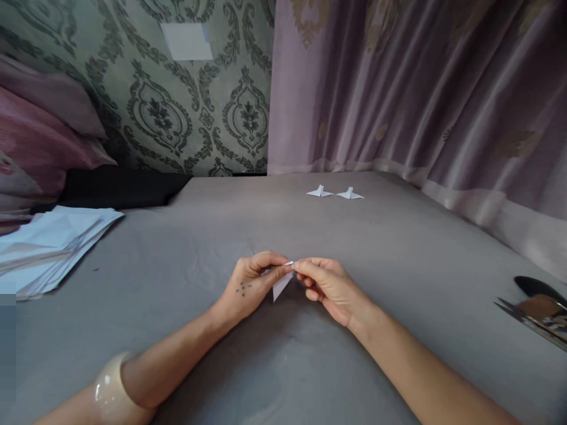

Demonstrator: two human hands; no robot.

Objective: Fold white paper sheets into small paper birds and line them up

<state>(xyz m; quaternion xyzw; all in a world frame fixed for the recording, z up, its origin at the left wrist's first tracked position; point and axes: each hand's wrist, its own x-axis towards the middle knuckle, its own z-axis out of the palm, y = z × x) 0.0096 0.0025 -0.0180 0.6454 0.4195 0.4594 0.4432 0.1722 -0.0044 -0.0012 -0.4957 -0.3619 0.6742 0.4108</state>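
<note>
A small piece of folded white paper (282, 287) is held up between my two hands over the grey cloth surface (212, 230). My left hand (253, 282) pinches its upper edge between thumb and fingers, and a pointed corner hangs down below. From the other side, my right hand (330, 284) pinches the paper's top tip, close against the left fingertips. Most of the upper folds are covered by my fingers. Farther back lie two folded white paper figures with spread wings, the left figure (320, 191) and the right figure (350, 193), side by side.
A stack of white paper sheets (57, 242) lies at the left, before a folded black cloth (119, 186). Scissors (527, 319) and a dark object (538, 289) rest at the right edge. A purple curtain (354, 88) and patterned wall (204, 112) stand behind.
</note>
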